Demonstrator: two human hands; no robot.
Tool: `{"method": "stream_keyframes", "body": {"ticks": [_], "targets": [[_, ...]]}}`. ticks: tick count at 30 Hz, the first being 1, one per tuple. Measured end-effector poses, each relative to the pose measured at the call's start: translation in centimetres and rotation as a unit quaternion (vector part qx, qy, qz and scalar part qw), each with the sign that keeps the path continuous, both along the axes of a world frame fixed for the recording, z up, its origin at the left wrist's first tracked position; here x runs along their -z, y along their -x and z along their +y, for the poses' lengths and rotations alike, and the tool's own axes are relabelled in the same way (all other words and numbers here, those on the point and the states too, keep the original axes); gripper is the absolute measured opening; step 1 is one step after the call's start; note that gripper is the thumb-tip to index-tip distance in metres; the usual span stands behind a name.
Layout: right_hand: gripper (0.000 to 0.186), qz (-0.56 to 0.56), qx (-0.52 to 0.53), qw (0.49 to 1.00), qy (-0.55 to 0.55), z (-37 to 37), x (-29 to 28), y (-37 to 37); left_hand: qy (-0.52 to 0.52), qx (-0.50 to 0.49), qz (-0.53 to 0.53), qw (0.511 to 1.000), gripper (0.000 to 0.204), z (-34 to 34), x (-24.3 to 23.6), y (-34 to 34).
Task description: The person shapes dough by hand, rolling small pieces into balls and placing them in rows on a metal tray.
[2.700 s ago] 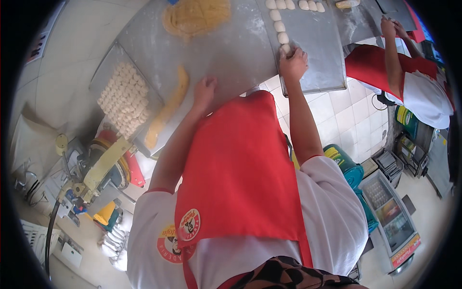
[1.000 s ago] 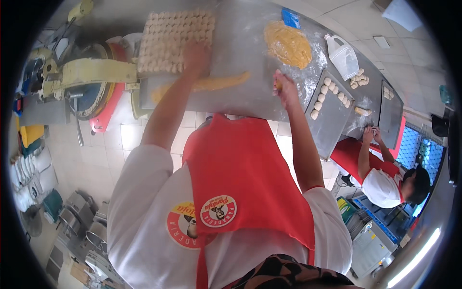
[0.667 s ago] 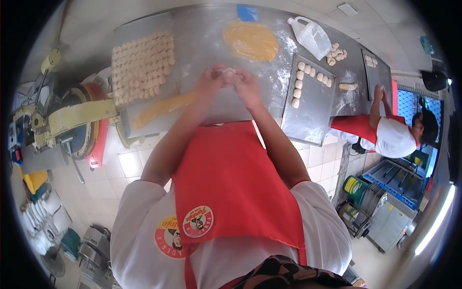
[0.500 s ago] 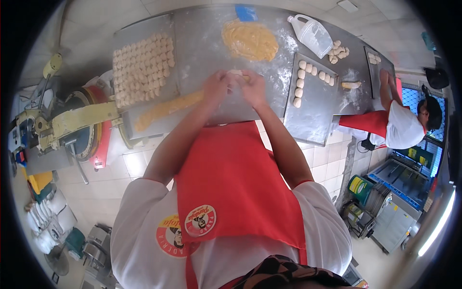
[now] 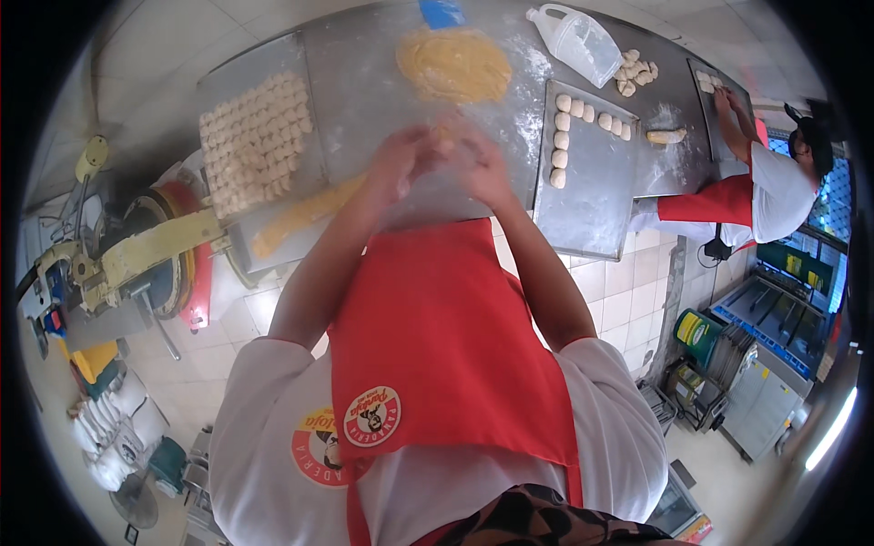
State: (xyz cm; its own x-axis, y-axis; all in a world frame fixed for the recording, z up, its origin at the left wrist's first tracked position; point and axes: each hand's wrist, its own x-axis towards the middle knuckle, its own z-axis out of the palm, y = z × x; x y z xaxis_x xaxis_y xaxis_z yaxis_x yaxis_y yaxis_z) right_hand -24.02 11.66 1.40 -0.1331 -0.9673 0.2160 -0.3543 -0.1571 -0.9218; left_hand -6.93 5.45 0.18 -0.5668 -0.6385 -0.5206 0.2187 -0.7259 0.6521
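My left hand (image 5: 410,159) and my right hand (image 5: 475,155) meet over the middle of the steel table, fingers curled and blurred around a small piece of dough with some yellow (image 5: 444,136). Above them lies a flat mound of yellow dough (image 5: 453,65). A long strip of yellow dough (image 5: 296,218) runs along the near edge at the left, beside a tray packed with small pale pieces (image 5: 250,136). On the right, a tray (image 5: 583,218) holds several dough balls (image 5: 560,139) along two edges.
A white plastic jug (image 5: 583,50), blue scraper (image 5: 442,14) and dough lumps (image 5: 637,73) sit at the back. A yellowish machine (image 5: 146,255) stands at the left. A co-worker (image 5: 778,191) in a red apron reaches to a far-right tray (image 5: 709,80).
My right hand has left the right tray's dough balls and joined my left hand at the middle around a small piece. The co-worker's hands have shifted to the far-right tray.
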Motion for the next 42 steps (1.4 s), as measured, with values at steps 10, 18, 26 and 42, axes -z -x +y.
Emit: {"method": "stream_keyframes", "body": {"ticks": [10, 18, 26, 42], "targets": [[0.032, -0.297, 0.022, 0.923, -0.243, 1.2, -1.4, 2.2, 0.024, 0.015, -0.032, 0.999, 0.035, 1.3, 0.8, 0.4], [0.025, -0.181, 0.069, 0.957, -0.215, 1.3, 1.4, 2.7, 0.225, 0.009, -0.143, 0.964, 0.028, 2.0, 2.4, 2.2], [0.017, -0.154, 0.102, 0.965, -0.187, 2.9, 2.4, 2.3, 0.264, 0.042, -0.273, 0.924, 0.029, 2.7, 0.6, 3.7], [0.03, -0.178, 0.121, 0.924, -0.316, 5.8, 6.9, 5.5, 0.453, 0.128, -0.37, 0.801, 0.024, 4.9, 11.2, 6.7]]}}
